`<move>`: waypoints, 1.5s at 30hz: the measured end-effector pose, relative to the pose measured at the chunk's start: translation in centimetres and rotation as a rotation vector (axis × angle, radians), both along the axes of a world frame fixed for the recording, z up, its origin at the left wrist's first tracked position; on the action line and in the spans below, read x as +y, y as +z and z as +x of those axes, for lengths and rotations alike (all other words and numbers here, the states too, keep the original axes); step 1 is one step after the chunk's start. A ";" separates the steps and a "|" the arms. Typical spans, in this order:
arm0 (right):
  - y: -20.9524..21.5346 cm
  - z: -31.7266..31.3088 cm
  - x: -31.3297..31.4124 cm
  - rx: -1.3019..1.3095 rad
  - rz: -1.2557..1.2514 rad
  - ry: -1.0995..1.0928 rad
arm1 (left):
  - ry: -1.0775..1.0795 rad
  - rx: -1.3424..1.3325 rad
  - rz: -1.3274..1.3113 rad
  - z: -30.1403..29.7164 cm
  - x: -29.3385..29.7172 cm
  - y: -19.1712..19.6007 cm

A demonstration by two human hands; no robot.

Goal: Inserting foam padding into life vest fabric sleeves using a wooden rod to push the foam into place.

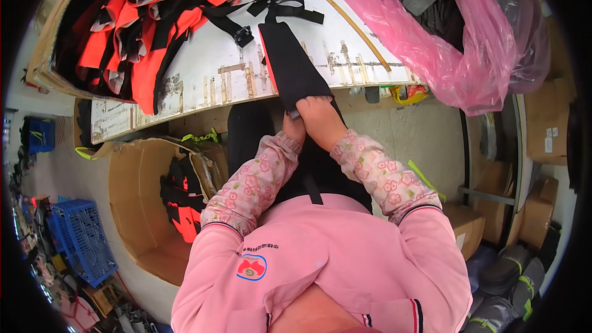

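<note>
A long black fabric panel (pixel 295 61) with an orange edge lies over the front edge of the white worktable (pixel 206 65). Black webbing straps (pixel 290 9) and buckles spread from its far end. My right hand (pixel 319 122) is closed on the near end of the panel, fingers curled over its corner. Just beside it and partly under the fabric, my left hand (pixel 295 127) grips the same end. A small grey piece shows between the hands, too little of it to name. Most of my left fingers are hidden.
At the back left, a box (pixel 46 65) overflows with orange and black fabric pieces (pixel 142 37). A wooden ruler (pixel 351 28) lies near a pink plastic bag (pixel 484 68) of dark pieces. Below stand an open cardboard box (pixel 135 209) and a blue crate (pixel 83 240).
</note>
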State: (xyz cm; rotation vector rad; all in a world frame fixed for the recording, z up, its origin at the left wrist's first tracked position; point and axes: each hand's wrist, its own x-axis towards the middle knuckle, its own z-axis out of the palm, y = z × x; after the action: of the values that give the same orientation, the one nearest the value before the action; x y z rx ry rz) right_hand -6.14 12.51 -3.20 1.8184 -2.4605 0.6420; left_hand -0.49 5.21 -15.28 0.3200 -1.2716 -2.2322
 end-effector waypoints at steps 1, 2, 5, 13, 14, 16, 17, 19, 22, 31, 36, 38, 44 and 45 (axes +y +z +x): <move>-0.2 -0.1 -0.3 -0.019 0.012 -0.008 | 0.008 -0.024 -0.046 0.0 -0.3 -0.5; -0.6 -0.3 -0.6 -0.028 0.014 -0.017 | 0.000 -0.034 -0.044 0.3 -0.5 -1.0; -2.1 -1.0 -1.4 -0.091 0.041 -0.029 | -0.042 -0.280 -0.441 0.4 -0.8 -0.3; -1.5 -2.0 -3.9 -0.109 0.313 -0.056 | 0.002 -0.254 -0.299 0.1 -1.3 0.3; -2.4 -2.4 -4.3 -0.114 0.310 -0.060 | -0.003 -0.258 -0.303 -0.2 -1.6 0.4; -5.5 -3.8 -4.8 -0.080 0.348 -0.098 | -0.048 -0.137 -0.133 -1.2 -1.3 0.7; -5.9 -4.3 -5.0 -0.054 0.357 -0.116 | -0.055 -0.123 -0.147 -1.2 -1.2 0.7; -4.0 -4.7 -4.9 -0.115 0.338 -0.086 | -0.024 -0.121 -0.180 -1.0 -1.3 0.0; -0.4 -3.1 -4.6 -0.331 0.334 0.085 | 0.114 -0.222 -0.989 -0.7 -3.5 -6.1; 0.6 0.4 -1.7 -0.351 0.337 -0.051 | -0.156 -0.252 0.025 1.7 -2.2 -1.1; -1.8 -0.3 -2.9 -0.268 0.336 -0.043 | -0.079 -0.499 -1.045 1.9 -3.0 0.3; 0.7 -0.3 -4.8 -0.323 0.492 -0.033 | 0.031 -0.523 -1.325 1.6 -3.8 -1.3; 0.4 -3.6 -5.3 -0.518 0.727 0.105 | -0.045 -0.418 -0.737 1.5 -3.5 1.1; 0.7 -3.5 -4.6 -0.552 0.679 0.212 | -0.039 -0.413 -0.741 1.5 -3.0 1.8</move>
State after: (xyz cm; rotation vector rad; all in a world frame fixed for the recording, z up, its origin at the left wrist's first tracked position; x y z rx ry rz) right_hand -9.60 7.90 -2.54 2.4252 -3.1570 0.3633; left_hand 1.03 2.22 -13.46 0.4727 -2.2192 -1.6017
